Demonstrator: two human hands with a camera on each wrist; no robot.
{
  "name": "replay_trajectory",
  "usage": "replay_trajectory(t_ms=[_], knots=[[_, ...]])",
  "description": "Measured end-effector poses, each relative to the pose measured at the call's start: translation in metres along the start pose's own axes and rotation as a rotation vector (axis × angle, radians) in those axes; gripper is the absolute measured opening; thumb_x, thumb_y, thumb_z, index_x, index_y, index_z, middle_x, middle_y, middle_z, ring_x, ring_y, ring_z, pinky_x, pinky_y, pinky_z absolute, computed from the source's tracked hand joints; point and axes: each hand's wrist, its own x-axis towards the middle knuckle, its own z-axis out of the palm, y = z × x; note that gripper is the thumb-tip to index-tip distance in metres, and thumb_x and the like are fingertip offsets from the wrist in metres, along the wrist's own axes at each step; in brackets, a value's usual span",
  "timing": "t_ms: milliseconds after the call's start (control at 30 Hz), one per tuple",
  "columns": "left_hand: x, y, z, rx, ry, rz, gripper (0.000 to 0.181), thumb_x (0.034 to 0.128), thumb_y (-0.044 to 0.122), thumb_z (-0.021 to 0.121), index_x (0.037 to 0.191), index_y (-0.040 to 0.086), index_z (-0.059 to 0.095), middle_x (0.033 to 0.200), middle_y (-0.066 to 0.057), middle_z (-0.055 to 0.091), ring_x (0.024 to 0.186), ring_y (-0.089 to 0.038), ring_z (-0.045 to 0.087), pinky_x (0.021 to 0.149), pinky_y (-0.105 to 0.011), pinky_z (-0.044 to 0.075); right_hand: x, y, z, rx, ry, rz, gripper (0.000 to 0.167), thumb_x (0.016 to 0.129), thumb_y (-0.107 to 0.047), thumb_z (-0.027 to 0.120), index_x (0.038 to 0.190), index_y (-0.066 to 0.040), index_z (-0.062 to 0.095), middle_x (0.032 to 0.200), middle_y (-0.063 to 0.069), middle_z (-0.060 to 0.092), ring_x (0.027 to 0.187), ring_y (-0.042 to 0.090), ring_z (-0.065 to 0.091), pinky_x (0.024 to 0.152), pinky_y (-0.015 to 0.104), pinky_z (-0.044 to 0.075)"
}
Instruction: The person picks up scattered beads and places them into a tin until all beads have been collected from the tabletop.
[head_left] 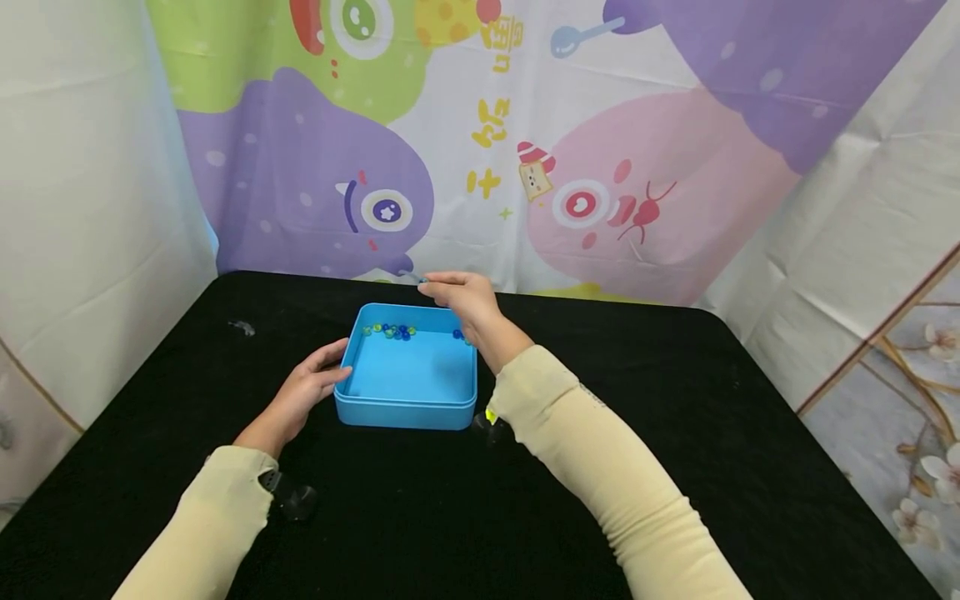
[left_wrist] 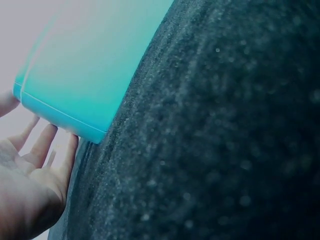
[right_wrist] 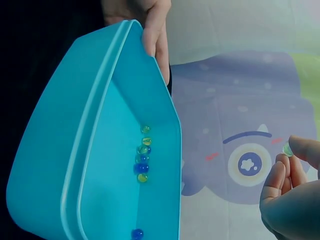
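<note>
A light-blue rectangular box (head_left: 408, 415) stands on the black cloth, its open top upward. My left hand (head_left: 303, 385) holds its left wall, thumb at the rim and fingers along the outside. In the left wrist view, the fingertips (left_wrist: 72, 140) touch the box's side. Several blue, green and yellow glass marbles (right_wrist: 142, 159) lie along the far inner wall, with more blue ones at the far right corner. My right hand (head_left: 468, 304) is raised above the far right part of the box. Its thumb and fingers pinch a clear greenish marble (right_wrist: 287, 149).
Black cloth (head_left: 637, 433) covers the table. A small clear crumpled thing (head_left: 242, 327) lies on it, left of the box. Behind the far edge hangs a curtain (head_left: 480, 233) with cartoon monsters; white cloth (head_left: 90, 167) hangs at the left side.
</note>
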Motion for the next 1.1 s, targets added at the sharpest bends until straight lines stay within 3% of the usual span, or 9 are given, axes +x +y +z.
replay_trajectory(t_ms=[167, 567, 833, 1100], knots=[[0.000, 0.001, 0.001, -0.013, -0.006, 0.001, 0.060, 0.0972, 0.018, 0.045, 0.150, 0.012, 0.016, 0.153, -0.016, 0.014, 0.136, -0.036, 0.018, 0.108, -0.052, 0.020, 0.000, -0.001, -0.001, 0.013, 0.010, 0.000, 0.027, 0.082, -0.021, 0.072, 0.108, -0.013, 0.070, 0.116, -0.002, 0.058, 0.107, 0.021, 0.054, 0.105, 0.053, 0.025], [0.000, 0.001, 0.000, 0.009, 0.002, -0.001, 0.060, 0.0975, 0.019, 0.045, 0.150, 0.012, 0.016, 0.152, -0.016, 0.015, 0.136, -0.036, 0.019, 0.108, -0.052, 0.021, 0.003, 0.015, -0.024, 0.060, 0.063, 0.001, 0.028, 0.083, -0.020, 0.071, 0.109, -0.009, 0.069, 0.113, 0.002, 0.061, 0.105, 0.022, 0.055, 0.098, 0.034, 0.040], [-0.001, 0.001, -0.001, 0.014, -0.002, 0.014, 0.060, 0.0973, 0.020, 0.046, 0.150, 0.012, 0.017, 0.152, -0.016, 0.015, 0.136, -0.036, 0.019, 0.108, -0.052, 0.021, 0.002, 0.034, -0.042, 0.102, 0.105, -0.025, 0.027, 0.082, -0.018, 0.072, 0.106, -0.005, 0.069, 0.112, 0.003, 0.062, 0.105, 0.026, 0.056, 0.098, 0.034, 0.040], [0.000, 0.000, 0.000, -0.004, -0.006, 0.017, 0.061, 0.0971, 0.019, 0.046, 0.149, 0.011, 0.017, 0.152, -0.017, 0.015, 0.136, -0.036, 0.019, 0.108, -0.052, 0.021, 0.000, 0.052, -0.062, 0.110, 0.150, 0.017, 0.027, 0.083, -0.018, 0.071, 0.107, -0.007, 0.069, 0.107, 0.002, 0.065, 0.099, 0.021, 0.056, 0.095, 0.033, 0.042]])
